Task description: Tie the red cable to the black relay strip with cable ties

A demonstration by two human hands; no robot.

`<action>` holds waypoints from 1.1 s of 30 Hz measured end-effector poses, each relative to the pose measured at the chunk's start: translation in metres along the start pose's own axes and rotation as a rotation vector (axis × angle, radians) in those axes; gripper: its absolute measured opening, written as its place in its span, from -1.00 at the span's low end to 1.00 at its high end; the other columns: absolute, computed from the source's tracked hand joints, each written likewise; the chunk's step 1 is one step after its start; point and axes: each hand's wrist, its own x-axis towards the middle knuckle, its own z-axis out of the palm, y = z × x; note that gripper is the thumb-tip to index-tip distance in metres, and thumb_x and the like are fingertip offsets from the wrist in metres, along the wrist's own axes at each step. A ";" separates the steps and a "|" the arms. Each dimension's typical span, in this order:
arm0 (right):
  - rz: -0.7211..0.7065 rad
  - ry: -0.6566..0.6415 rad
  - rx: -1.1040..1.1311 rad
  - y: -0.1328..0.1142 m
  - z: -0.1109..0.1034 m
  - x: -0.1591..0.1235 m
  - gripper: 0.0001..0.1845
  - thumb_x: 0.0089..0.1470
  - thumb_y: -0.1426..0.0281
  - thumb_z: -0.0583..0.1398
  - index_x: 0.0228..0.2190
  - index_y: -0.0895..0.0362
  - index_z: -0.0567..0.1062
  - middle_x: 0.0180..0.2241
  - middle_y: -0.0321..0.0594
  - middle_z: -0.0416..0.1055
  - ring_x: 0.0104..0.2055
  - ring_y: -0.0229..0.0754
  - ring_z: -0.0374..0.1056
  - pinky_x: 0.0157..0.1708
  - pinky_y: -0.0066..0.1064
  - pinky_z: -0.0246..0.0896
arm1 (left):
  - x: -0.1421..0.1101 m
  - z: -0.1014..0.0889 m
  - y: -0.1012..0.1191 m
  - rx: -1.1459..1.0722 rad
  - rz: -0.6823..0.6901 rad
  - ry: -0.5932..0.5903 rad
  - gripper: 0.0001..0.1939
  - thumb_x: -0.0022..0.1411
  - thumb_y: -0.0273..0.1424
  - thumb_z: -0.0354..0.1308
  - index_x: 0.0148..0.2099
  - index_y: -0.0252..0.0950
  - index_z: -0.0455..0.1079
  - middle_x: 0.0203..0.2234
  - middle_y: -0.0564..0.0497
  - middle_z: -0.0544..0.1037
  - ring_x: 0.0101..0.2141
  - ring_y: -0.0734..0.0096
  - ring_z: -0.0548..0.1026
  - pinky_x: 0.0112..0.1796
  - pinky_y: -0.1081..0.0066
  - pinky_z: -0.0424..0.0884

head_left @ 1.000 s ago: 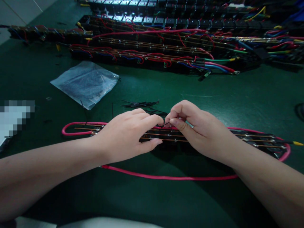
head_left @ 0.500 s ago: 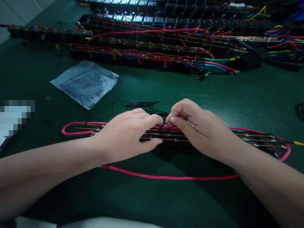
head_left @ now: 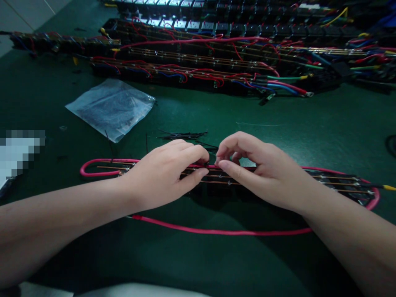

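Observation:
A long black strip with copper rails lies across the green table in front of me, and a pink cable loops around it. My left hand rests on the strip's middle, fingers curled over it and thumb beneath its near edge. My right hand meets it fingertip to fingertip, thumb and forefinger pinched together at the pink cable on the strip's far edge. What the pinch holds is hidden; a thin black tie showed there earlier. Loose black ties lie just beyond both hands.
A clear plastic bag lies at the left, beyond the strip. Several more wired strips with red, blue and green leads fill the back of the table. A blurred white patch sits at the left edge. Green mat shows at the right.
Both hands have drawn closer, fingertips now touching. The thin black tie seen between them is no longer visible. My right hand has dropped slightly toward the strip.

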 end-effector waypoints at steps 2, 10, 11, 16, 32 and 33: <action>-0.018 -0.010 -0.016 0.000 0.000 0.000 -0.92 0.13 0.50 0.15 -0.29 0.12 0.42 -0.35 -0.30 0.45 -0.39 -0.30 0.36 -0.42 -0.48 0.26 | 0.000 -0.001 0.000 -0.014 -0.006 0.014 -0.88 0.34 -0.39 0.04 -0.13 -0.26 0.37 -0.27 0.08 0.53 -0.21 0.40 0.44 -0.20 0.40 0.30; -0.088 -0.033 -0.088 0.001 -0.001 0.001 -0.80 0.10 0.59 0.10 -0.34 0.15 0.50 -0.36 -0.26 0.49 -0.34 -0.28 0.39 -0.33 -0.47 0.26 | 0.001 -0.004 0.000 -0.118 -0.058 0.084 -0.95 0.28 -0.46 0.13 -0.23 -0.24 0.41 -0.37 0.18 0.52 -0.33 0.55 0.44 -0.30 0.52 0.30; -0.092 -0.038 -0.086 0.001 -0.001 0.001 -0.79 0.11 0.58 0.10 -0.34 0.15 0.51 -0.35 -0.25 0.50 -0.32 -0.27 0.40 -0.32 -0.46 0.27 | 0.002 -0.004 0.000 -0.133 -0.067 0.091 -0.95 0.27 -0.46 0.14 -0.24 -0.24 0.41 -0.37 0.18 0.52 -0.33 0.56 0.44 -0.30 0.53 0.30; -0.096 -0.033 -0.087 0.001 -0.001 0.002 -0.78 0.12 0.57 0.10 -0.32 0.15 0.54 -0.32 -0.21 0.51 -0.30 -0.26 0.41 -0.30 -0.45 0.28 | 0.002 -0.006 0.001 -0.209 -0.151 0.079 -0.94 0.27 -0.43 0.13 -0.24 -0.21 0.43 -0.36 0.18 0.54 -0.35 0.54 0.47 -0.39 0.54 0.32; -0.097 -0.061 -0.067 -0.001 -0.002 0.002 -0.75 0.09 0.60 0.10 -0.30 0.13 0.54 -0.29 -0.18 0.51 -0.28 -0.22 0.41 -0.30 -0.41 0.30 | -0.001 -0.004 -0.002 -0.265 -0.164 0.041 -0.90 0.36 -0.45 0.01 -0.20 -0.22 0.34 -0.23 0.14 0.58 -0.23 0.50 0.53 -0.28 0.53 0.39; -0.099 -0.057 -0.068 -0.001 -0.001 0.002 -0.75 0.09 0.60 0.10 -0.30 0.13 0.54 -0.29 -0.18 0.51 -0.28 -0.22 0.41 -0.30 -0.42 0.30 | -0.001 -0.004 -0.002 -0.265 -0.163 0.041 -0.90 0.36 -0.45 0.01 -0.20 -0.22 0.34 -0.23 0.14 0.58 -0.23 0.51 0.53 -0.28 0.53 0.39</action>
